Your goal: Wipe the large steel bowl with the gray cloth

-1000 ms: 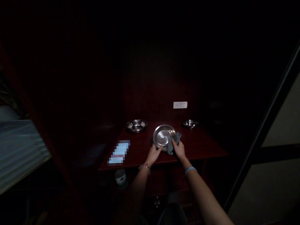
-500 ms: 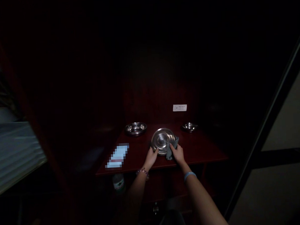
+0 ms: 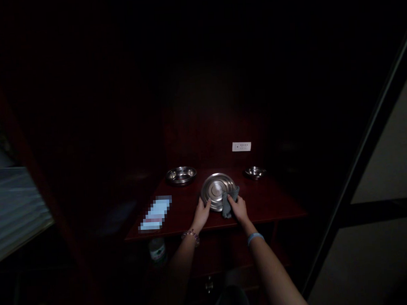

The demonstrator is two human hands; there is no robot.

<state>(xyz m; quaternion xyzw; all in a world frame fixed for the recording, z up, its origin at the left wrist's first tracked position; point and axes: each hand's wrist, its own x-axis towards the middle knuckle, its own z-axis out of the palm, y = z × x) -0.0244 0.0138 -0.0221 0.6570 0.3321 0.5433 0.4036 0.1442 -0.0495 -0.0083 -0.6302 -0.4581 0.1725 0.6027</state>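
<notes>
A round metal plate [image 3: 216,188] is held up, tilted, over the dark red desk top [image 3: 269,199]. My left hand [image 3: 202,213] grips its lower left rim, with the thumb on the face turned to me. At the lower right rim my right hand [image 3: 239,208] presses a grey cloth [image 3: 227,203] against the plate, thumb in front and the other fingers mostly hidden behind. To the left behind the plate stands a larger shiny metal dish [image 3: 181,175]. A smaller metal bowl [image 3: 255,172] sits at the back right.
A blurred-out, bright flat object [image 3: 156,214] lies at the desk's left. Below the front edge stands a bottle [image 3: 157,250] with a green and white label. A white socket panel [image 3: 241,146] is on the back wall. Dark walls flank the desk.
The view has shifted slightly, so everything sits a little further left. Both hands keep their grip on the plate and cloth; the plate's tilt has changed little.
</notes>
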